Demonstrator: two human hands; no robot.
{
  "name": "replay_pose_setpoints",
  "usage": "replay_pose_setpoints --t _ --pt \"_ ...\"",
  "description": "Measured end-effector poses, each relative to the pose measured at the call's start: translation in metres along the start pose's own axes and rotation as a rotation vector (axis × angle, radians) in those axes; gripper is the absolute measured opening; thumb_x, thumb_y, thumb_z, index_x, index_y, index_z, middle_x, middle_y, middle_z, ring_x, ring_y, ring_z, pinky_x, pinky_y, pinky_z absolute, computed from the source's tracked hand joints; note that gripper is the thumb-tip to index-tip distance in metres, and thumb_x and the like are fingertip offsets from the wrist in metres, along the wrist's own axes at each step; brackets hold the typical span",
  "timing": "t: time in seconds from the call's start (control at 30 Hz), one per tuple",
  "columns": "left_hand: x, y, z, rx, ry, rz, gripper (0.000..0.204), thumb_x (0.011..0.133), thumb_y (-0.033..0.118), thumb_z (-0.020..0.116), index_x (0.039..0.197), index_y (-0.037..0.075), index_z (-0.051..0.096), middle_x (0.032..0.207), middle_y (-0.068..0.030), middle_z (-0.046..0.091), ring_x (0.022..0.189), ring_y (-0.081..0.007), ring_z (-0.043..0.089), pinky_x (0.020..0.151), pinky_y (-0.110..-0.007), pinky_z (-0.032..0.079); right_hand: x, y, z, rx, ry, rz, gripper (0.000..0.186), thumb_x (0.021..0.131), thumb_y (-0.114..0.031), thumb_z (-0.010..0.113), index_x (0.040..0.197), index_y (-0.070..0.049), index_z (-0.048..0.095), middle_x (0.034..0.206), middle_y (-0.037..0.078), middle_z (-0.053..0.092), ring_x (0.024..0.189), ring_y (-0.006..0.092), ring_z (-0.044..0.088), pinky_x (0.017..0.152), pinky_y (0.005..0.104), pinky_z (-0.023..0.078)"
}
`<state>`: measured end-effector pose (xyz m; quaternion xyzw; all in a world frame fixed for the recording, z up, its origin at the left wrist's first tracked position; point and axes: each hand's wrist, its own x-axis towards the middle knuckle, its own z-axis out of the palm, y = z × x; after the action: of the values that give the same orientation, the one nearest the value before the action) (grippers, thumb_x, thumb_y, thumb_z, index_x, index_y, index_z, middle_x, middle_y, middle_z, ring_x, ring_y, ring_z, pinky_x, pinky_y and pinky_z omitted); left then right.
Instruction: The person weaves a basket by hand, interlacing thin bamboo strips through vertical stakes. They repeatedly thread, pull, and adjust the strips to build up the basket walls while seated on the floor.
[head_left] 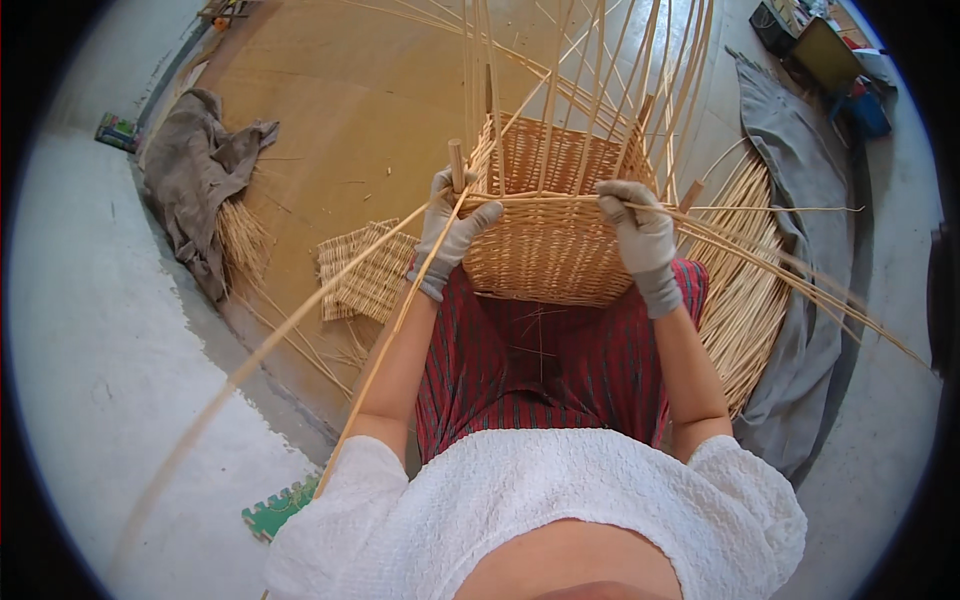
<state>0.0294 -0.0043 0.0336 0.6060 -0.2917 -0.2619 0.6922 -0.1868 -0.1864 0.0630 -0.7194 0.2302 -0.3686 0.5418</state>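
A half-woven wicker basket (545, 250) rests against my knees, with tall upright willow rods (600, 80) rising from its far and near sides. My left hand (455, 230), in a pale work glove, grips its left corner, thumb over the rim beside a thick corner stake (457, 165). Two long rods run from that corner toward the lower left. Gloved too, my right hand (638, 230) is closed on a weaving rod at the near rim, close to the right corner stake (690, 195). Several loose rod ends (800, 275) stick out to the right of it.
A bundle of willow rods (745, 280) lies on grey cloth (810, 200) at the right. To the left are a woven panel (365, 265) and a crumpled grey cloth (195, 160) over more rods. A green foam mat piece (280, 510) lies at lower left.
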Motion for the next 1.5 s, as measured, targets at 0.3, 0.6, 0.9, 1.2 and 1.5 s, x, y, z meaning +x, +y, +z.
replay_pose_setpoints --t 0.3,0.6,0.9,1.2,1.5 --pt "0.008 -0.004 0.015 -0.075 0.132 -0.043 0.049 0.078 0.013 0.093 0.11 0.012 0.055 0.142 -0.0056 0.052 0.113 -0.0168 0.059 0.096 -0.029 0.059 -0.056 -0.027 0.034 0.073 -0.001 -0.239 0.016 0.095 -0.002 0.069 0.11 -0.001 0.074 0.1 0.014 0.075 0.092 0.0234 0.073 0.083 0.0352 0.058" --pt "0.007 -0.008 0.025 -0.15 0.25 -0.121 0.031 0.081 0.004 0.088 0.098 0.009 0.062 0.137 -0.006 0.058 0.103 -0.0139 0.06 0.09 -0.027 0.059 0.154 -0.082 0.126 -0.87 -0.015 -0.247 0.078 0.096 -0.019 0.065 0.163 -0.035 0.027 0.13 0.021 0.065 0.097 0.0326 0.074 0.078 0.0452 0.059" --pt "0.008 -0.024 0.012 -0.155 0.166 -0.096 0.029 0.092 0.007 0.08 0.116 0.01 0.063 0.125 -0.006 0.063 0.101 -0.0133 0.062 0.091 -0.027 0.057 0.133 -0.082 0.104 -0.675 0.016 -0.08 0.088 0.09 -0.01 0.061 0.165 -0.028 0.018 0.13 0.024 0.063 0.095 0.0348 0.074 0.077 0.0461 0.06" --pt "-0.032 -0.037 0.024 0.121 0.509 0.201 0.043 0.091 -0.004 0.068 0.131 0.004 0.054 0.119 -0.0085 0.064 0.103 -0.0203 0.064 0.098 -0.036 0.055 -0.031 0.015 -0.005 0.586 0.236 0.219 0.02 0.101 -0.016 0.069 0.119 -0.008 0.068 0.111 0.007 0.076 0.097 0.0196 0.074 0.068 0.0262 0.061" --pt "0.019 0.038 0.095 0.877 -0.06 -0.121 0.036 0.109 0.035 0.054 0.124 0.003 0.064 0.091 -0.0147 0.072 0.08 -0.0247 0.075 0.064 -0.041 0.058 -0.03 0.009 -0.021 0.316 0.256 0.251 0.013 0.095 -0.007 0.075 0.108 -0.005 0.072 0.103 0.006 0.076 0.087 0.0136 0.073 0.064 0.0243 0.055"
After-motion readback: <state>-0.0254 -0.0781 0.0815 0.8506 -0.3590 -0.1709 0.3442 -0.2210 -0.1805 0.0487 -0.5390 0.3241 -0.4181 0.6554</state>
